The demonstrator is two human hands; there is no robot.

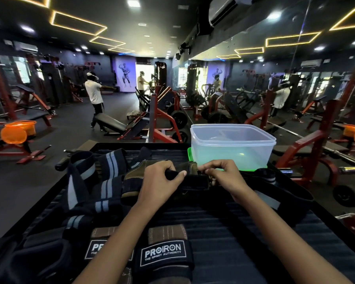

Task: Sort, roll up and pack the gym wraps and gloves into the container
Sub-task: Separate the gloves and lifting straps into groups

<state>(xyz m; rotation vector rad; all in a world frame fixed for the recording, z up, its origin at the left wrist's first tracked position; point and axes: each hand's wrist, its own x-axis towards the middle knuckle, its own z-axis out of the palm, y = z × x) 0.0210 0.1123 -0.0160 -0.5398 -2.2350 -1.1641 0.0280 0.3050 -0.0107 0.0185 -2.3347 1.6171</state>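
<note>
Container (232, 148) of clear plastic stands at the far right of the dark ribbed bench pad (223, 222), resting on a green lid (190, 155), with no wrap or glove visible inside it. Just in front of it both hands work on one black and olive glove (193, 177), which lies crosswise on the pad, its long axis running left to right. Fingers of the left hand (160, 181) curl over the glove's black strap, thumb on top; the right hand (221, 175) pinches the glove's right end between fingertips and thumb. The glove sits between the two hands, touching both. Left of it lies a loose heap of dark wraps (103, 181) with grey stripes, and near the body a pair of PROIRON gloves (162, 255) partly under the left forearm.
</note>
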